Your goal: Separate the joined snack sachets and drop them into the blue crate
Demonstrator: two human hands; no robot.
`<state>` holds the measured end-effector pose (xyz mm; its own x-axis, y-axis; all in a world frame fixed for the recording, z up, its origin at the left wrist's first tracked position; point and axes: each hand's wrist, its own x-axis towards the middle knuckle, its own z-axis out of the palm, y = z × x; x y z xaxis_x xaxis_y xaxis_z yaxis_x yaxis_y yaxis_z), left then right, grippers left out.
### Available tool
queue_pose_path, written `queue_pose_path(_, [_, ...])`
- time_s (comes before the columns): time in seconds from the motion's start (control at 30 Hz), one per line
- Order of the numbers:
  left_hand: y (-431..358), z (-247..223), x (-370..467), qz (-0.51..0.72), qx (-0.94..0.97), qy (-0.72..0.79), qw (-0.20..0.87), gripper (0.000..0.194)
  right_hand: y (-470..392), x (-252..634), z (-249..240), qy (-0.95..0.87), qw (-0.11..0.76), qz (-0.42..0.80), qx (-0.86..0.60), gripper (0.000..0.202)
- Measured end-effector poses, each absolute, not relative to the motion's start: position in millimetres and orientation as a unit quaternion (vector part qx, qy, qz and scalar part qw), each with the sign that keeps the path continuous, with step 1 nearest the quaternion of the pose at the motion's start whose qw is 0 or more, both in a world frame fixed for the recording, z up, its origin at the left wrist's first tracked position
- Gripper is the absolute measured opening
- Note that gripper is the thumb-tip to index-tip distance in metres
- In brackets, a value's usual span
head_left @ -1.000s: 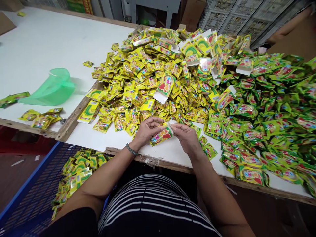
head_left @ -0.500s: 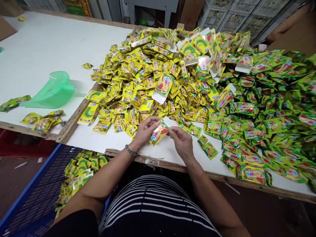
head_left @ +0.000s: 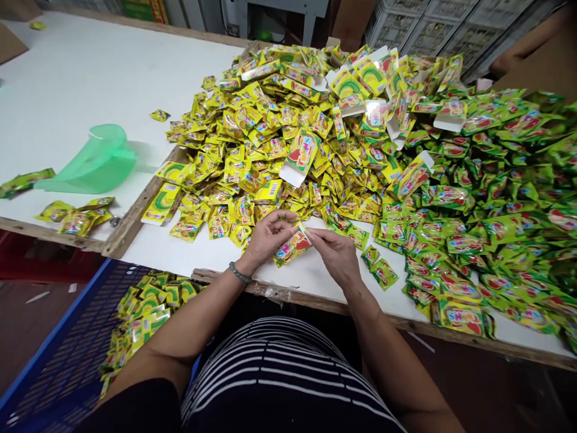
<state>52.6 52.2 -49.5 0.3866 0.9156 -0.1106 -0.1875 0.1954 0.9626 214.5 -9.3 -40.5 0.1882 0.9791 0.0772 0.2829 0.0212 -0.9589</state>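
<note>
Near the table's front edge, a small yellow and green box (head_left: 293,246) is held tilted between my two hands. My left hand (head_left: 269,239) grips its left side, with the thumb along the upper edge. The fingers of my right hand (head_left: 331,249) pinch the box's upper right end, where the white flap was. Behind my hands rises a heap of yellow packets (head_left: 252,120), with several printed boxes lying on it, one of them a box with a white flap (head_left: 301,157). A heap of green packets (head_left: 464,243) spreads to the right.
A blue crate (head_left: 58,343) at the lower left holds many yellow-green boxes. On the white table (head_left: 85,72) lie a green plastic scoop (head_left: 90,165) and a few packets (head_left: 81,219). A wooden strip (head_left: 135,219) divides the table. Grey crates (head_left: 428,30) stand behind, near another person's arm.
My right hand has moved slightly inward over the box's upper end, and the white flap that stood up there is now mostly hidden or folded down. The view has shifted a little.
</note>
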Motion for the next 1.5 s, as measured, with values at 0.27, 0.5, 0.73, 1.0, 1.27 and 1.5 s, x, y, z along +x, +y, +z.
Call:
queue_pose_path(0.27, [53,-48,56,0.384,0.508,0.374,0.674,0.041,-2,227,-54,-0.479,0.485,0.400,-0.612,0.026])
queue_pose_path(0.5, [52,-52,54,0.396,0.517,0.370,0.663,0.039,-4,231,-54,-0.492,0.487,0.452,-0.563,0.021])
queue_pose_path(0.73, [52,-50,56,0.400,0.598,0.378,0.583,0.030,-13,216,-35,-0.639,0.450,0.207,-0.589,0.021])
queue_pose_path(1.0, [50,-44,53,0.374,0.682,0.354,0.519,0.027,-4,216,-46,-0.538,0.494,0.305,-0.612,0.022])
queue_pose_path(1.27, [47,-45,55,0.376,0.614,0.352,0.598,0.033,1,238,-34,-0.569,0.453,0.379,-0.572,0.016])
queue_pose_path(1.5, [48,-49,55,0.407,0.544,0.356,0.642,0.041,-13,196,-45,-0.552,0.527,0.231,-0.604,0.022])
